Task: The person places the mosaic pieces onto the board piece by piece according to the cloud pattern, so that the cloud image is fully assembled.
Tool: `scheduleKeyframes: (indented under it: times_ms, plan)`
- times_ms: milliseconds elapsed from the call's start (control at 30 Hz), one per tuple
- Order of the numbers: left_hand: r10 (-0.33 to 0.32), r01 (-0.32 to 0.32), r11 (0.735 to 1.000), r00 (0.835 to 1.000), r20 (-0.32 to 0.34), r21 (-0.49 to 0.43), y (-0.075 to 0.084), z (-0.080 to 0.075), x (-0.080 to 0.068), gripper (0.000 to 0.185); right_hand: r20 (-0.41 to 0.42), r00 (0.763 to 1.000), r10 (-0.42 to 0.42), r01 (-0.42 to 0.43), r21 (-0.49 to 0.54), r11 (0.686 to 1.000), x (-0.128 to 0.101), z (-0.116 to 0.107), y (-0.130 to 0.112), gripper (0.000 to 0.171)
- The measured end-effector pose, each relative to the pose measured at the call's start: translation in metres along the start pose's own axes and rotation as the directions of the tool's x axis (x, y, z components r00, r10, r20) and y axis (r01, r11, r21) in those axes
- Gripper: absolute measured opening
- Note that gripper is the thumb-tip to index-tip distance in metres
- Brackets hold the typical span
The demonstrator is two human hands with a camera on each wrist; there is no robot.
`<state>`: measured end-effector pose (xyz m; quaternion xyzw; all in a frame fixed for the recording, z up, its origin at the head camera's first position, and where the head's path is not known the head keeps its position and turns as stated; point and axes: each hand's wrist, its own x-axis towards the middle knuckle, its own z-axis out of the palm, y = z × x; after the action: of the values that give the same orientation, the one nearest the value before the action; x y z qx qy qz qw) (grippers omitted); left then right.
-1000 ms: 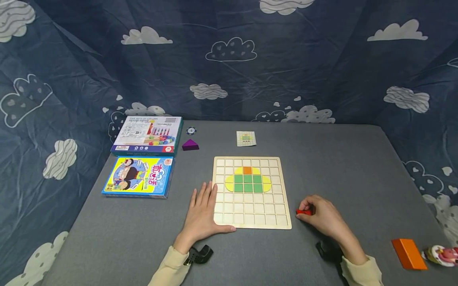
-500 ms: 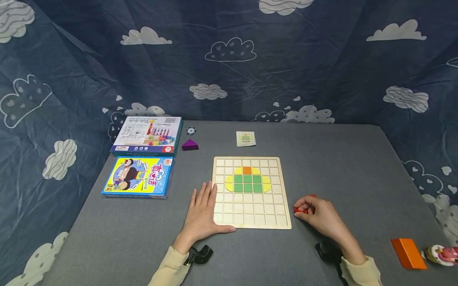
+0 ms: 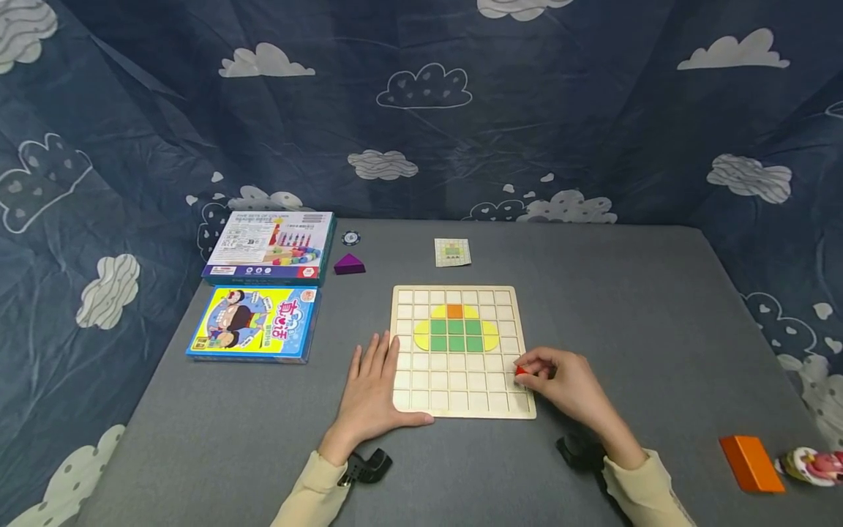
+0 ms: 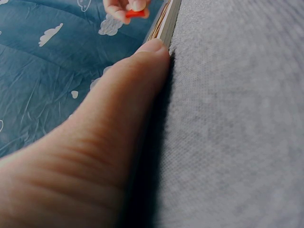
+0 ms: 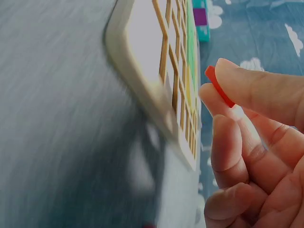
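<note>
In the head view, my right hand (image 3: 569, 384) pinches a small thin red tile (image 3: 520, 370) between thumb and fingers, over the right edge of the wooden grid board (image 3: 457, 402). The right wrist view shows this red tile (image 5: 219, 86) on edge, raised above the board. My left hand (image 3: 372, 395) lies with straight fingers along the board's left side, its thumb (image 4: 154, 47) against the front edge. Green square tiles (image 3: 456, 335), an orange tile (image 3: 454, 311) and rounded yellow tiles (image 3: 422, 337) sit in the board's upper cells.
Behind the board lies a small pattern card (image 3: 452, 252). Two boxes, one white (image 3: 270, 249) and one blue-yellow (image 3: 253, 323), lie at the left, near a purple triangular block (image 3: 349, 264) and a round chip (image 3: 351, 238). An orange block (image 3: 751, 463) and a figurine (image 3: 817, 466) are at the right.
My right hand has moved left and away from me, from the table beside the board to over its right edge, carrying the red tile. My left hand stays in place.
</note>
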<state>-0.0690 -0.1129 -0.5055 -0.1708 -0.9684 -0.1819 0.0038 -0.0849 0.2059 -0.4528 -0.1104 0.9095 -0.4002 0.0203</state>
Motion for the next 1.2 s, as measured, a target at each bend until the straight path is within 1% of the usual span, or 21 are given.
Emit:
scheduleKeyframes:
  times_ms: [133, 400, 533, 633, 733, 867, 1033, 1200]
  plan:
    - [-0.001, 0.001, 1.0, 1.0, 0.002, 0.011, 0.0, 0.0, 0.001, 0.132, 0.033, 0.999, 0.004, -0.005, 0.044, 0.999, 0.009, 0.009, -0.008, 0.018]
    - [0.001, -0.001, 1.0, 1.0, -0.001, 0.01, 0.0, 0.0, 0.001, 0.131, 0.061, 0.996, -0.059, 0.053, 0.085, 0.995, 0.026, 0.029, -0.025, 0.013]
    - [-0.005, 0.005, 1.0, 1.0, 0.0, 0.015, 0.0, 0.0, 0.001, 0.132, 0.064, 0.994, -0.084, 0.08, 0.061, 0.995, 0.032, 0.038, -0.033, 0.014]
    - [-0.009, 0.009, 1.0, 1.0, 0.0, 0.017, 0.0, 0.001, 0.001, 0.132, 0.047, 0.994, -0.104, 0.102, 0.037, 0.994, 0.037, 0.043, -0.04, 0.015]
    - [-0.01, 0.01, 1.0, 1.0, 0.0, 0.018, 0.0, 0.001, 0.001, 0.132, 0.048, 0.994, -0.099, 0.097, 0.054, 0.994, 0.041, 0.049, -0.045, 0.014]
    - [-0.006, 0.006, 1.0, 1.0, -0.003, 0.017, -0.001, 0.001, 0.001, 0.132, 0.064, 0.996, -0.061, 0.056, 0.073, 0.996, 0.045, 0.058, -0.05, 0.014]
    - [-0.002, 0.002, 1.0, 1.0, -0.01, 0.017, -0.001, 0.0, 0.001, 0.132, 0.067, 0.998, -0.021, 0.018, 0.041, 0.999, 0.049, 0.065, -0.055, 0.012]
    - [-0.001, 0.002, 1.0, 1.0, -0.014, 0.021, -0.001, 0.001, 0.001, 0.132, 0.09, 0.996, -0.012, 0.011, 0.01, 1.0, 0.052, 0.07, -0.058, 0.01]
